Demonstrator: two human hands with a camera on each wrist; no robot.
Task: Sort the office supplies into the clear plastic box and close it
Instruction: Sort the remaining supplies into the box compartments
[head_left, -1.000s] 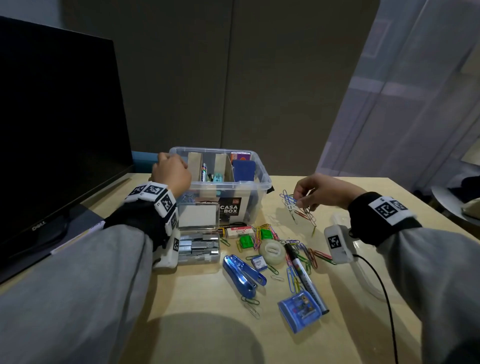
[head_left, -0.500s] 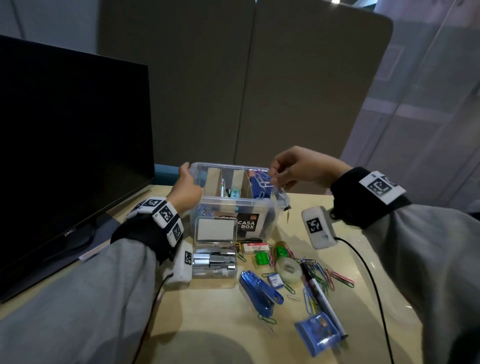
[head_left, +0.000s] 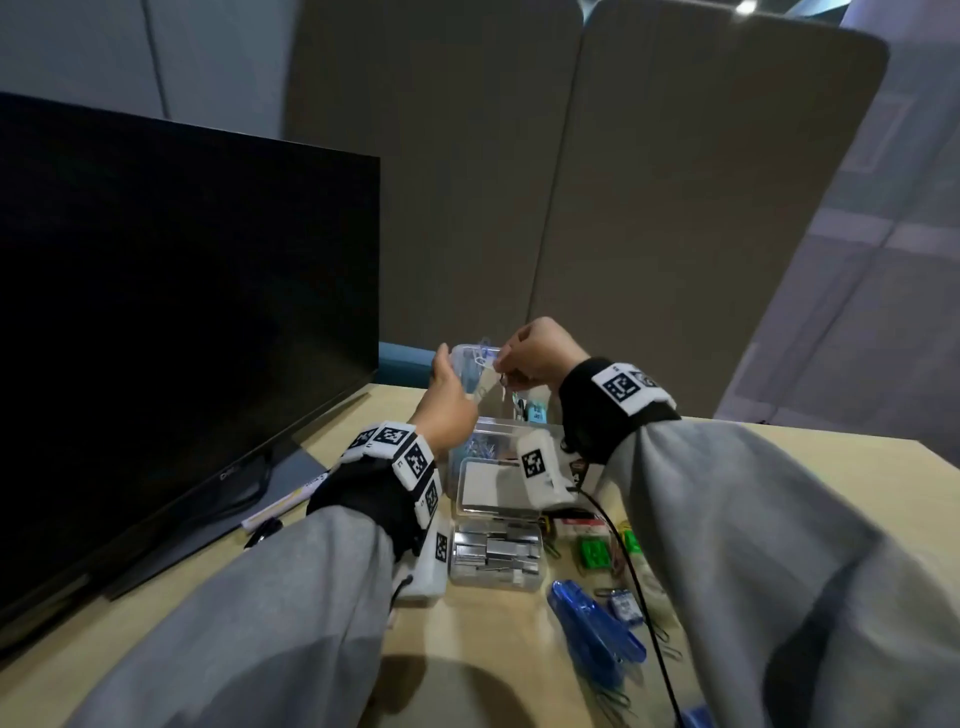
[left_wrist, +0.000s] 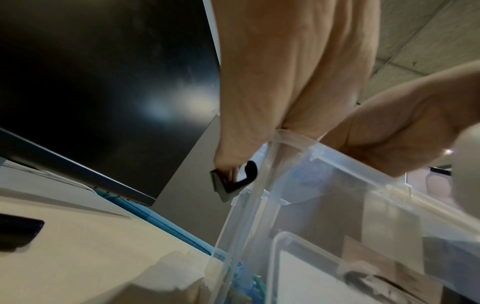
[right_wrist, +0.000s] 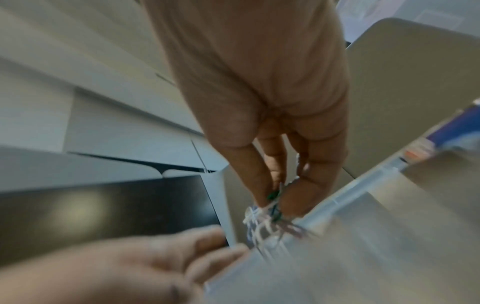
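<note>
The clear plastic box (head_left: 511, 427) stands open at the back of the desk. My left hand (head_left: 442, 370) grips its left rim; the left wrist view shows the fingers curled over the corner by the black latch (left_wrist: 233, 181) on the box (left_wrist: 337, 205). Just above the box's left end, my right hand (head_left: 503, 370) pinches a bunch of coloured paper clips (head_left: 483, 357). The right wrist view, blurred, shows the clips (right_wrist: 267, 211) dangling from the right hand (right_wrist: 275, 197) at the rim (right_wrist: 363, 185). Cardboard dividers and small items stand inside the box.
A black monitor (head_left: 182, 322) fills the left, with a pen (head_left: 265, 526) by its foot. In front of the box lie an open clear case of staples (head_left: 496, 553), a blue stapler (head_left: 592, 629), green clips (head_left: 592, 551) and loose paper clips.
My right hand lifted the paper clips off the desk and carried them left, over the box to its left end. My left hand stayed on the box's left rim.
</note>
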